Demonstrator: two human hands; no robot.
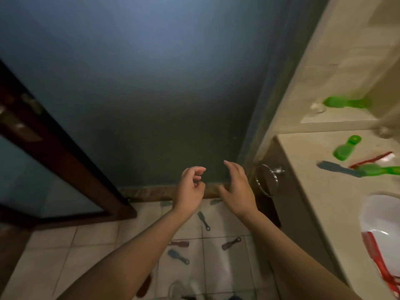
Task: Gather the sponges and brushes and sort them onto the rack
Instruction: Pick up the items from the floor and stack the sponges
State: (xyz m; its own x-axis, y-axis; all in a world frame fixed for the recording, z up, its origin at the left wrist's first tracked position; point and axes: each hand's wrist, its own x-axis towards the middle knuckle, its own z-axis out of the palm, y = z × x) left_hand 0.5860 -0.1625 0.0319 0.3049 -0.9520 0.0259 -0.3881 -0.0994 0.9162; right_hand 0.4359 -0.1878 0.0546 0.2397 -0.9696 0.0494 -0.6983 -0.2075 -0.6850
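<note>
Gathering step: left hand (191,189) & right hand (237,190) both empty, fingers loose, over brushes (203,220) on floor (86,245). Next: reach down, grip one by handle.

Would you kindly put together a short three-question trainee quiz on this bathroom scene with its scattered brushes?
1. True or false: the left hand or the right hand is holding a brush.
2. Where do the green brushes lie? A) on the floor B) on the counter C) in the right hand
3. Fill in: the dark teal brush seen between the forearms lies on the ____.

Key: 1 false, both hands hold nothing; 2 B; 3 floor.
</note>
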